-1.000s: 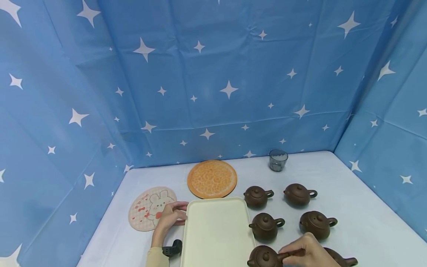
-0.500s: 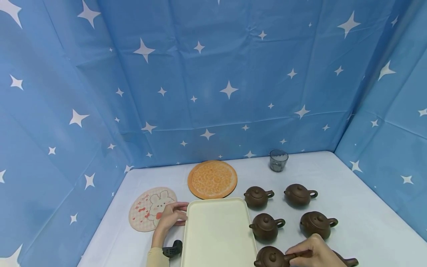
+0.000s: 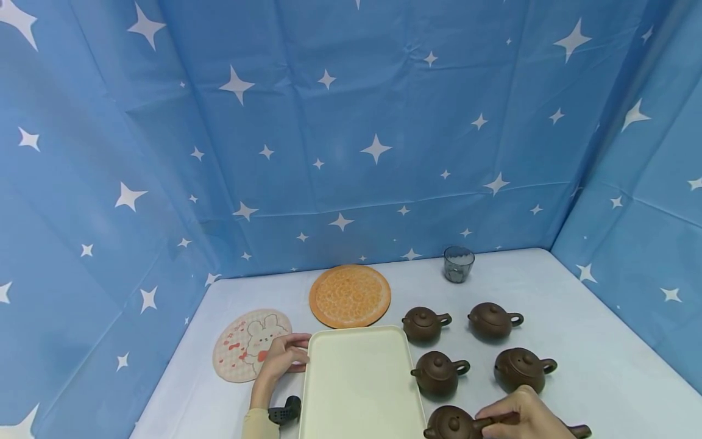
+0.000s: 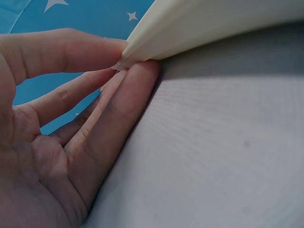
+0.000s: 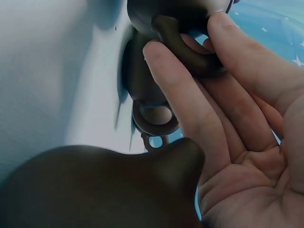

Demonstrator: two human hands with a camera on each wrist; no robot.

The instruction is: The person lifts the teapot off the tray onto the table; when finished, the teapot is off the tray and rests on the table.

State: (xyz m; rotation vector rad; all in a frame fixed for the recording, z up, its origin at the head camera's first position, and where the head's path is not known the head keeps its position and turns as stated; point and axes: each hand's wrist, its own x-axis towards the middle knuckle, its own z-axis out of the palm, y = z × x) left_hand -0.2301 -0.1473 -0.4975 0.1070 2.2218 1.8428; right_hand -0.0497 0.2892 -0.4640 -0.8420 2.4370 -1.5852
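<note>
In the head view a cream rectangular tray (image 3: 362, 384) lies in the lower middle. My left hand (image 3: 284, 355) pinches its left edge; in the left wrist view, thumb and fingers (image 4: 130, 95) close on the tray's rim (image 4: 156, 40). Right of the tray, my right hand (image 3: 523, 417) holds a dark brown teapot (image 3: 454, 425) by its handle. The right wrist view shows the fingers on that handle (image 5: 190, 54); whether the teapot touches the table is hard to tell. Another teapot, mostly hidden behind the right hand, shows its handle (image 3: 579, 430).
Behind the held teapot stand several brown teapots, the nearest (image 3: 437, 375) close against the tray's right edge. A glass cup (image 3: 458, 264) stands at the back. An orange round mat (image 3: 350, 296) and a rabbit-print mat (image 3: 249, 346) lie behind and left of the tray.
My right hand has moved right with the teapot, away from the tray's right edge. The left hand and the tray have stayed in place.
</note>
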